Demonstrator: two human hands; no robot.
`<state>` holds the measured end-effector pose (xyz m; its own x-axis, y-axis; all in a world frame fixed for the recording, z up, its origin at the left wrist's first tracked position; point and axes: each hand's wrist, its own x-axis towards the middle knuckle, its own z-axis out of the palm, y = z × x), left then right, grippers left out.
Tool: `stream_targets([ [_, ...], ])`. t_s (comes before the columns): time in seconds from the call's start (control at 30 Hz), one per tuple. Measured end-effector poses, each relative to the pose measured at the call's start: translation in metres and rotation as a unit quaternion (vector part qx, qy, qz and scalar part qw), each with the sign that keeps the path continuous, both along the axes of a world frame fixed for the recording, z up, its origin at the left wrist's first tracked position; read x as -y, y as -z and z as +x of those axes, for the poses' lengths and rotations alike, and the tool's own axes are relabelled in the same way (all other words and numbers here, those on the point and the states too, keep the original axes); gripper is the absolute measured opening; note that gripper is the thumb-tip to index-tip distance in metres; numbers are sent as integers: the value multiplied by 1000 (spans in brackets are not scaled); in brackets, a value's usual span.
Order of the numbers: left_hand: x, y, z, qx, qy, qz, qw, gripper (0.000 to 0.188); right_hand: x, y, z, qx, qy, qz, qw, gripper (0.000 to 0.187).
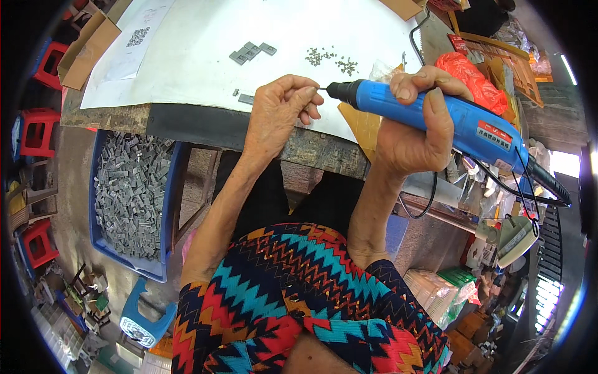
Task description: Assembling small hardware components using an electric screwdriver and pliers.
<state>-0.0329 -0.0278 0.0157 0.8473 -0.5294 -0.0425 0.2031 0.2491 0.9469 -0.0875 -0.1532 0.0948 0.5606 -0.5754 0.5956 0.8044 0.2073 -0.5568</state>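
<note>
My right hand (411, 134) is wrapped round a blue electric screwdriver (464, 124) with a black nose and a cable at its back end. It lies nearly level above the table edge, with its thin bit pointing left. At the bit's tip, the fingers of my left hand (277, 112) are pinched together; whatever they hold there is too small to make out. Just left of that hand, a small grey rectangular piece (245, 98) rests on the white sheet (205, 68). Farther back lie several similar grey pieces (249, 53) and two loose heaps of tiny screws (319, 57).
A blue crate (165, 249) full of grey parts stands below the table at left. Red stools (38, 133) and a blue stool (146, 311) are on the floor. A red plastic bag (470, 78) lies at right, near the looping black cable (430, 206).
</note>
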Motion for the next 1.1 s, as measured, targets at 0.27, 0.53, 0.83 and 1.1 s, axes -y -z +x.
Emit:
stream_targets([
  [0.27, -3, 4, 4, -24, 28, -42, 998, 17, 2, 1, -3, 15, -19, 11, 1000, 25],
  [0.53, -6, 9, 7, -36, 59, -77, 995, 16, 2, 1, -4, 1, -32, 1, 999, 23],
  [0.83, -11, 9, 9, -24, 89, -77, 993, 17, 0, -2, -7, -27, -41, -7, 999, 23],
  [1.1, -13, 8, 11, -19, 113, -81, 990, 18, 0, -2, -10, -31, -42, -5, 999, 23],
])
